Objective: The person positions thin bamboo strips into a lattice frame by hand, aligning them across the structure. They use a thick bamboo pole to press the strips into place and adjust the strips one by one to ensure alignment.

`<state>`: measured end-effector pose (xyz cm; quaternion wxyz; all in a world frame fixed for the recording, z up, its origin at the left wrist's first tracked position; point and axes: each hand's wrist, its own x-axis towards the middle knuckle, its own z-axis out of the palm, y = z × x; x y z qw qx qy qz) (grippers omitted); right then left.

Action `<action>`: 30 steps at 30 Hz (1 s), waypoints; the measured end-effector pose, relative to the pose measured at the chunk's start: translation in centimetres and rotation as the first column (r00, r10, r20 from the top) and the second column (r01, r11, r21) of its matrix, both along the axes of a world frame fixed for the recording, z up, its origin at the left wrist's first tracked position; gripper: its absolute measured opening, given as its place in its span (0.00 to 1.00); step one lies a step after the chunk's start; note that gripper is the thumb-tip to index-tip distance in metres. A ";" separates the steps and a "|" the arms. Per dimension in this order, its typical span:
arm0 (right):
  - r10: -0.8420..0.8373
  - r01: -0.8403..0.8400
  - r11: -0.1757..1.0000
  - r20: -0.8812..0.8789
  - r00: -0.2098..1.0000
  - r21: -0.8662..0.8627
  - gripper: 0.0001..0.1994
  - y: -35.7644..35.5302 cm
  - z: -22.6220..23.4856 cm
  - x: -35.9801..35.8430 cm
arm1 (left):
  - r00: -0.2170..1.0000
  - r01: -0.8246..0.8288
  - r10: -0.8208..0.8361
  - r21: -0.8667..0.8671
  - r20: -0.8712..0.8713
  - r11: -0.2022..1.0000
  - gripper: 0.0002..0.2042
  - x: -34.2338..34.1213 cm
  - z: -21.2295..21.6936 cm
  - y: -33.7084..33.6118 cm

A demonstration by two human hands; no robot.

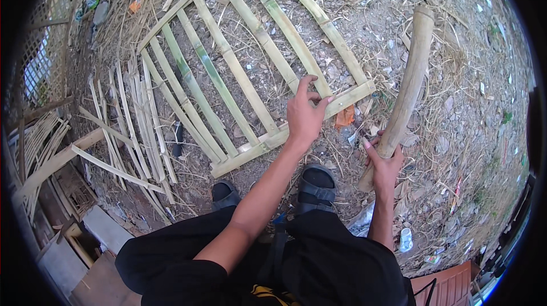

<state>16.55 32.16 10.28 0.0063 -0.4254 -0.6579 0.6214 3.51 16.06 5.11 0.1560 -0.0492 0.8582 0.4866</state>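
Observation:
A bamboo frame [282, 137] of several parallel slats [231, 58] between two rails lies flat on the ground ahead of me. My left hand [306, 113] is over its near rail, toward the right end. The thumb and index finger are curled but apart, with nothing visible between them; whether they touch the rail I cannot tell. On the right, my right hand [384, 166] is wrapped round the lower part of a thick, slightly bent wooden club [411, 78]. The club slants up and away, to the right of the frame.
Loose bamboo strips [139, 124] lie left of the frame, with a dark-handled tool [178, 140] beside them. My sandalled feet [317, 189] are just below the near rail. A plastic cup [405, 240] lies at lower right, and boards [108, 229] at lower left.

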 end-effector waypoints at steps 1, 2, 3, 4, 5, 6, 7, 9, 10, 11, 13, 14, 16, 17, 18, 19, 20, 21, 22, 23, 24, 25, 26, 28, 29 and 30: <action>-0.001 0.001 1.000 -0.004 1.000 -0.002 0.21 -0.2 -0.1 0.0 | 0.999 -0.018 0.017 0.039 0.031 0.999 0.27 -0.2 -0.1 0.0; 0.011 -0.011 1.000 -0.006 1.000 -0.001 0.21 -0.4 -0.2 0.0 | 1.000 -0.017 0.016 0.037 0.027 0.999 0.27 -0.4 -0.2 0.1; 0.023 -0.023 1.000 -0.007 1.000 0.000 0.21 -0.7 -0.3 0.0 | 1.000 -0.004 0.004 0.027 0.008 1.000 0.27 -0.5 -0.5 0.2; 0.020 -0.020 1.000 -0.007 1.000 -0.001 0.21 -0.9 -0.7 0.1 | 1.000 0.009 -0.009 0.019 -0.007 1.000 0.27 -0.4 -0.5 0.3; 0.031 -0.032 0.999 -0.015 0.999 -0.003 0.21 -1.1 -1.1 0.2 | 1.000 0.013 -0.012 0.018 -0.007 1.000 0.27 -0.4 -0.6 0.4; 0.042 -0.043 0.999 -0.022 0.999 -0.005 0.22 -1.3 -1.5 0.3 | 1.000 -0.008 0.008 0.038 0.002 0.999 0.26 -0.3 -0.6 0.4; 0.040 -0.040 0.999 -0.023 0.999 -0.006 0.22 -1.5 -1.6 0.3 | 1.000 -0.029 0.028 0.058 0.012 0.998 0.26 -0.3 -0.6 0.4; 0.054 -0.054 0.998 0.004 0.999 -0.036 0.22 -1.8 -1.8 0.2 | 0.999 -0.033 0.032 0.062 0.021 0.997 0.26 -0.3 -0.6 0.5; 0.052 -0.052 0.998 0.003 0.999 -0.037 0.22 -1.9 -1.8 0.2 | 0.999 -0.041 0.039 0.068 0.030 0.997 0.26 -0.3 -0.6 0.6; 0.046 -0.045 0.997 0.002 0.999 -0.056 0.21 -2.0 -1.9 0.2 | 0.999 -0.039 0.037 0.067 0.030 0.997 0.26 -0.3 -0.8 0.6; 0.037 -0.036 0.996 0.004 0.999 -0.076 0.21 -2.1 -1.9 0.3 | 0.999 -0.038 0.039 0.086 -0.012 0.996 0.25 -0.3 -1.0 0.6; 0.032 -0.032 0.997 0.002 0.999 -0.074 0.21 -2.0 -1.9 0.3 | 0.999 -0.036 0.037 0.086 -0.009 0.996 0.25 -0.3 -0.8 0.6; 0.026 -0.026 0.997 0.001 1.000 -0.072 0.21 -2.0 -1.9 0.4 | 0.996 -0.015 0.008 0.077 0.092 0.997 0.25 -0.4 -0.2 0.6; 0.040 -0.040 0.997 0.009 0.999 -0.060 0.20 -2.0 -2.0 0.4 | 0.996 -0.013 0.006 0.076 0.094 0.997 0.25 -0.3 -0.6 0.5; 0.055 -0.054 0.997 0.016 0.998 -0.048 0.20 -2.0 -2.1 0.5 | 0.997 -0.035 0.027 0.124 0.066 0.992 0.25 -0.1 -1.3 0.3; 0.050 -0.049 0.998 0.023 0.998 -0.041 0.20 -1.9 -2.1 0.6 | 0.998 -0.053 0.046 0.180 0.044 0.982 0.24 0.0 -1.6 0.4; 0.057 -0.056 0.997 0.015 0.998 -0.045 0.20 -1.9 -2.2 0.6 | 0.998 -0.049 0.041 0.186 0.051 0.981 0.24 0.2 -1.9 0.4; 0.063 -0.063 0.997 0.006 0.998 -0.049 0.19 -1.8 -2.3 0.7 | 0.997 -0.054 0.040 0.215 0.069 0.975 0.24 0.3 -2.0 0.3; 0.059 -0.059 0.997 0.009 0.998 -0.047 0.19 -1.9 -2.4 0.8 | 0.996 -0.059 0.039 0.241 0.083 0.969 0.23 0.3 -2.0 0.2; 0.053 -0.053 0.997 0.013 0.998 -0.049 0.19 -1.9 -2.5 0.9 | 0.994 -0.057 0.035 0.218 0.102 0.974 0.22 0.3 -1.6 0.2; 0.048 -0.047 0.998 0.017 0.999 -0.051 0.18 -2.0 -2.5 0.9 | 0.994 -0.053 0.031 0.220 0.104 0.974 0.22 0.3 -1.8 0.3; 0.047 -0.046 0.998 0.018 0.999 -0.052 0.18 -2.1 -2.5 0.9 | 0.994 -0.063 0.039 0.232 0.104 0.971 0.21 0.3 -2.0 0.2; 0.054 -0.053 0.997 0.019 0.998 -0.060 0.18 -2.2 -2.4 0.9 | 0.993 -0.073 0.048 0.244 0.104 0.967 0.20 0.3 -2.3 0.1; 0.060 -0.058 0.996 0.021 0.998 -0.069 0.18 -2.3 -2.3 0.9 | 0.996 -0.045 0.029 0.207 0.081 0.977 0.19 0.4 -2.6 -0.1; 0.073 -0.071 0.996 0.036 0.997 -0.054 0.17 -2.4 -2.2 0.9 | 0.998 -0.019 0.009 0.170 0.058 0.985 0.18 0.4 -2.6 -0.2; 0.086 -0.084 0.996 0.051 0.995 -0.039 0.17 -2.5 -2.1 0.9 | 0.998 -0.018 0.008 0.169 0.058 0.985 0.18 0.5 -2.6 -0.3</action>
